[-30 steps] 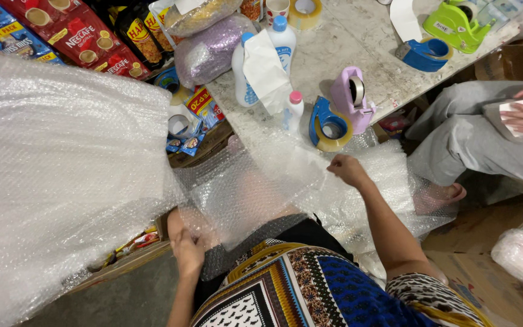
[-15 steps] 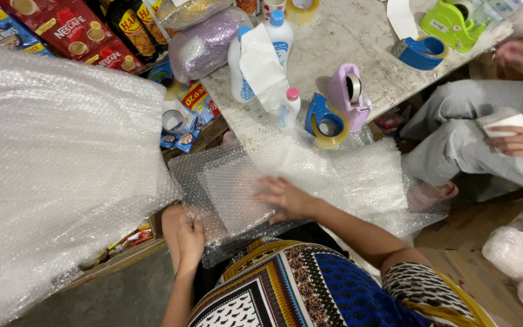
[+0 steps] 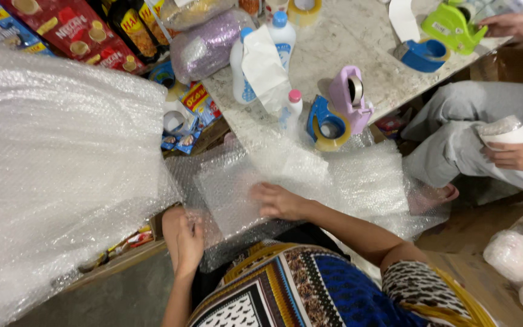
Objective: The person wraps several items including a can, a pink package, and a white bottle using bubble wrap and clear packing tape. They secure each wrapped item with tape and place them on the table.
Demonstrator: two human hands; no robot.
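We look down at our lap, where a sheet of bubble wrap (image 3: pixel 237 194) lies spread over our knees, its far edge running up against the marble table (image 3: pixel 358 48). Our right hand (image 3: pixel 279 201) rests flat on the middle of the sheet, fingers stretched out and pressing down, gripping nothing. A second ago that hand was up near the table edge by the tape; half a second ago it had come down onto the wrap, and now it sits a little nearer our body. Our left hand (image 3: pixel 184 237) holds the sheet's near left corner, fingers curled and pinching the plastic, much as it did before. The sheet looks flatter and more squared than it was a second ago.

To our left a big roll of bubble wrap (image 3: pixel 55 175) fills the view, unchanged. On the table just beyond the sheet stand a pink tape dispenser (image 3: pixel 349 97) and a blue tape dispenser (image 3: pixel 325 124) with its yellowish roll, beside a small bottle with a pink cap (image 3: pixel 292 109).

On the right, another person in grey trousers holds a small wrapped white item (image 3: pixel 503 130) in one hand; their other hand now reaches to a green tape dispenser (image 3: pixel 452 24) at the table's far corner.
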